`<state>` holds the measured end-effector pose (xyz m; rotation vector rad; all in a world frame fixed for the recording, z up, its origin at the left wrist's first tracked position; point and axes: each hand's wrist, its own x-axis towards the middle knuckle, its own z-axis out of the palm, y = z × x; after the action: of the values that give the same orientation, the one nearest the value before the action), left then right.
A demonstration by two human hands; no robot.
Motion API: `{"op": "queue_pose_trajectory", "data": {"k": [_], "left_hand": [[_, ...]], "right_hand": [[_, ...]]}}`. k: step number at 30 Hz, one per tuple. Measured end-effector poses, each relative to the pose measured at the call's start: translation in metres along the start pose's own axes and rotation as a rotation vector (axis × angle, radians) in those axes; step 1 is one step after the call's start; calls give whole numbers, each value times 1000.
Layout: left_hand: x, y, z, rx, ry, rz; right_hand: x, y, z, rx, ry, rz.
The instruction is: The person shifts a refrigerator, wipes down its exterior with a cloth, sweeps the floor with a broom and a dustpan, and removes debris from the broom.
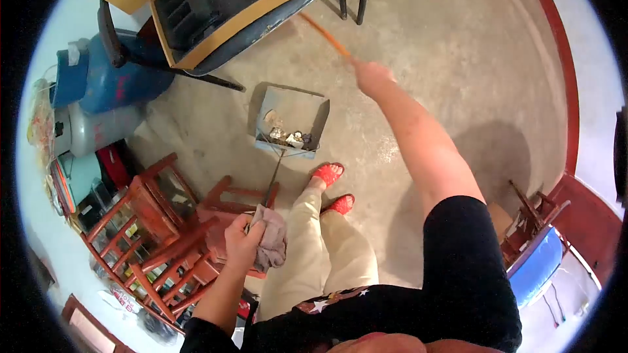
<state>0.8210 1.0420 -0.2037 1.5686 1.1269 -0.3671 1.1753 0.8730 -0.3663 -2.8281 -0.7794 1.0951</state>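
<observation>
My left hand [242, 240] is closed around the thin dark handle of a dustpan and a grey-brown cloth [272, 238]. The handle runs up to the dustpan [263, 108], a grey open box lying on the concrete floor, with crumpled litter [288, 136] along its near side. Out in front and to the right, my right hand [375, 80] grips an orange stick [327, 36]. The stick's far end passes behind the chair with the carton and cannot be seen.
A dark chair [261, 26] bearing an open carton [235, 21] stands at upper left. Blue and grey gas cylinders [121, 82] and stacked red wooden chairs [154, 209] line the left. A blue-backed seat [538, 265] is at right. My red-shod feet are below the dustpan.
</observation>
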Motion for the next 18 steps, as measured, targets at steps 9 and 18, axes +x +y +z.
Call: {"op": "queue_pose_trajectory", "data": {"k": [9,18], "left_hand": [[24,14,-19,194,38,123],[39,32,20,343,66,221]], "right_hand": [[-107,-2,50,597,-167,7],[-308,3,-67,1180,-612,224]]}}
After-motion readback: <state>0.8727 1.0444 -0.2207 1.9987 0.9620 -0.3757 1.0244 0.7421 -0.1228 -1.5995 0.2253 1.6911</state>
